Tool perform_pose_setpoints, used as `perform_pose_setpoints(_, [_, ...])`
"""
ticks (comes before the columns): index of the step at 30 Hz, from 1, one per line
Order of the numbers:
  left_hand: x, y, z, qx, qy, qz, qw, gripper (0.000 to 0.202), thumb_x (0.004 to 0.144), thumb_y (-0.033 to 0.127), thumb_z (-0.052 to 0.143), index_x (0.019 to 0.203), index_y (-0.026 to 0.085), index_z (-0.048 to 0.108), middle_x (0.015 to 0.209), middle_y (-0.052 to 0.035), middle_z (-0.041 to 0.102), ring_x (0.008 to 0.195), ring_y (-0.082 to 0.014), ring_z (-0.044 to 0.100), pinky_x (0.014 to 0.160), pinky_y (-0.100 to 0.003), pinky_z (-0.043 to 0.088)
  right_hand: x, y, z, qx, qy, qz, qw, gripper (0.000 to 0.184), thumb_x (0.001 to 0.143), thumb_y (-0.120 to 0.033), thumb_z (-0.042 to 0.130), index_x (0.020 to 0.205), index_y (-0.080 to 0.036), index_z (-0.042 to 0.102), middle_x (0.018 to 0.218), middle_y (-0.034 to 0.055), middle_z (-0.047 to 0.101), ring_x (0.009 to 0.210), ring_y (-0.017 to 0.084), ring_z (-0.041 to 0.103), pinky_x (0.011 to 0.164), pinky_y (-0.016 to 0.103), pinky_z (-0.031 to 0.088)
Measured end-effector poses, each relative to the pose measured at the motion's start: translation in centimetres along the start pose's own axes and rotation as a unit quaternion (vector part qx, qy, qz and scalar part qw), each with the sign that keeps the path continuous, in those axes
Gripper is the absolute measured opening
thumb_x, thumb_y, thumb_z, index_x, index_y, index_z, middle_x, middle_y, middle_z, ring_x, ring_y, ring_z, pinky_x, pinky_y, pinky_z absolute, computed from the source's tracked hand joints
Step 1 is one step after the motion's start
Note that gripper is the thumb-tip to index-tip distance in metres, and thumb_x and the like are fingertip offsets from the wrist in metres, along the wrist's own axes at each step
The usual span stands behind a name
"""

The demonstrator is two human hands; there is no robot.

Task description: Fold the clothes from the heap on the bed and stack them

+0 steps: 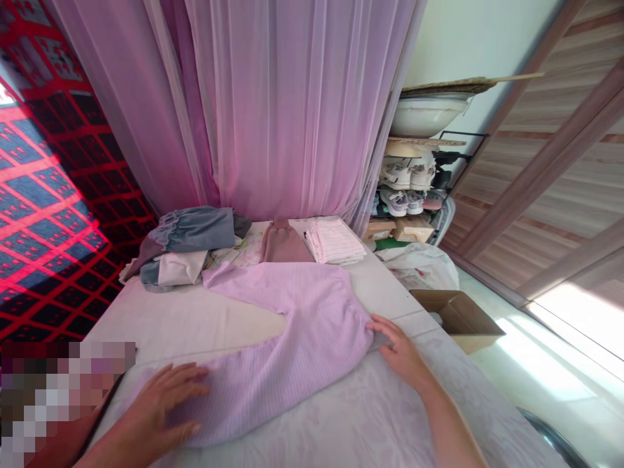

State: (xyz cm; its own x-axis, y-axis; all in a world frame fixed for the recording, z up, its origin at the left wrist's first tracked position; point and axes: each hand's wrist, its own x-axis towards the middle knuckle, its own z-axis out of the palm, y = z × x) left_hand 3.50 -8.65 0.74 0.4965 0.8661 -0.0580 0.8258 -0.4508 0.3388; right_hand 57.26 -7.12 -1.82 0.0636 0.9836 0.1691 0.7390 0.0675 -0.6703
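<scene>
A pair of pale pink ribbed trousers [302, 325] lies spread on the white table [195, 318], legs apart in a V. My left hand [163, 400] rests flat on the near trouser leg, fingers stretched out. My right hand [397, 351] lies at the waistband edge on the right, fingers extended and touching the cloth. Neither hand grips anything.
At the table's far end sit a grey and cream clothes pile [185, 247], a folded mauve garment [285, 244] and a folded white striped stack [334, 240]. Pink curtains [273, 104] hang behind. A cardboard box [458, 315] and a shoe rack [414, 188] stand on the right.
</scene>
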Motion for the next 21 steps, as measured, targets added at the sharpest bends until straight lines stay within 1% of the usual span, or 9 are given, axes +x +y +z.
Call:
perform_pose_setpoints(3, [-0.8,1.0,0.1,0.043,-0.034,0.003,0.998,0.047,0.070,0.051,0.068,0.116,0.041,0.064,0.140,-0.0005,0.052,0.131,-0.0307,0.044,0.113,-0.056,0.020,-0.1,-0.1,0.4,-0.094,-0.002,-0.031,0.995,0.048,0.071,-0.017,0.047,0.114,-0.028,0.067,0.135,0.0068,0.053,0.123,0.024,0.050,0.101,0.042,0.042])
perform_pose_setpoints(7, [-0.6,3.3,-1.1,0.062,-0.058,-0.021,0.996,0.054,0.067,0.030,0.068,0.120,0.038,0.061,0.145,-0.0021,0.047,0.134,-0.0290,0.040,0.115,-0.056,0.015,0.9,-0.1,1.0,-0.163,0.029,-0.076,0.983,0.037,0.079,-0.018,0.044,0.106,-0.025,0.070,0.132,0.0092,0.055,0.120,0.024,0.052,0.102,0.044,0.041])
perform_pose_setpoints(9, [-0.7,4.4,-1.7,0.073,-0.064,-0.030,0.995,0.061,0.064,0.020,0.063,0.122,0.037,0.060,0.147,-0.0018,0.044,0.136,-0.0283,0.038,0.115,-0.055,0.015,1.5,-0.1,0.8,-0.174,0.057,-0.102,0.978,0.036,0.081,-0.017,0.042,0.100,-0.025,0.071,0.130,0.0087,0.055,0.119,0.023,0.052,0.102,0.043,0.042])
perform_pose_setpoints(11, [-0.9,5.1,-1.8,0.090,-0.062,-0.030,0.994,0.069,0.061,0.014,0.058,0.126,0.037,0.057,0.149,-0.0013,0.041,0.137,-0.0281,0.036,0.115,-0.056,0.016,2.0,-0.1,0.1,-0.179,0.087,-0.131,0.971,0.035,0.081,-0.016,0.040,0.096,-0.025,0.071,0.129,0.0077,0.056,0.118,0.023,0.052,0.101,0.043,0.043])
perform_pose_setpoints(13, [-1.2,5.4,-1.4,0.111,-0.044,-0.028,0.992,0.071,0.062,0.010,0.053,0.128,0.036,0.056,0.147,-0.0011,0.045,0.136,-0.0270,0.039,0.114,-0.055,0.019,2.4,-0.2,-0.7,-0.185,0.113,-0.154,0.964,0.035,0.080,-0.015,0.039,0.094,-0.023,0.070,0.128,0.0085,0.057,0.117,0.023,0.052,0.101,0.043,0.043])
perform_pose_setpoints(14, [-1.3,5.3,-1.2,0.119,-0.032,-0.028,0.992,0.068,0.064,0.009,0.051,0.126,0.035,0.057,0.143,-0.0013,0.049,0.133,-0.0259,0.042,0.114,-0.054,0.021,2.6,-0.2,-1.1,-0.189,0.121,-0.161,0.961,0.034,0.080,-0.015,0.038,0.093,-0.022,0.069,0.127,0.0094,0.057,0.116,0.023,0.053,0.100,0.044,0.044])
perform_pose_setpoints(17, [-1.5,4.6,-0.8,0.118,0.013,-0.035,0.992,0.049,0.074,0.012,0.045,0.116,0.029,0.064,0.129,-0.0030,0.062,0.122,-0.0230,0.053,0.111,-0.047,0.031,2.6,-0.1,-2.1,-0.202,0.120,-0.168,0.957,0.033,0.080,-0.016,0.038,0.091,-0.021,0.069,0.126,0.0100,0.059,0.115,0.024,0.053,0.100,0.044,0.044])
perform_pose_setpoints(19, [-1.7,4.0,-1.4,0.100,0.057,-0.058,0.992,0.039,0.079,0.020,0.042,0.110,0.026,0.066,0.119,-0.0045,0.068,0.114,-0.0220,0.059,0.105,-0.039,0.039,2.1,0.0,-2.8,-0.202,0.092,-0.165,0.961,0.032,0.079,-0.017,0.039,0.090,-0.023,0.069,0.126,0.0082,0.060,0.117,0.024,0.052,0.101,0.045,0.043])
perform_pose_setpoints(21, [-1.8,3.5,-3.1,0.078,0.092,-0.106,0.987,0.036,0.083,0.027,0.038,0.106,0.024,0.065,0.107,-0.0040,0.072,0.102,-0.0204,0.064,0.092,-0.031,0.047,1.2,-0.2,-3.7,-0.190,0.044,-0.155,0.968,0.031,0.079,-0.020,0.039,0.089,-0.024,0.069,0.125,0.0065,0.062,0.121,0.024,0.051,0.102,0.044,0.042])
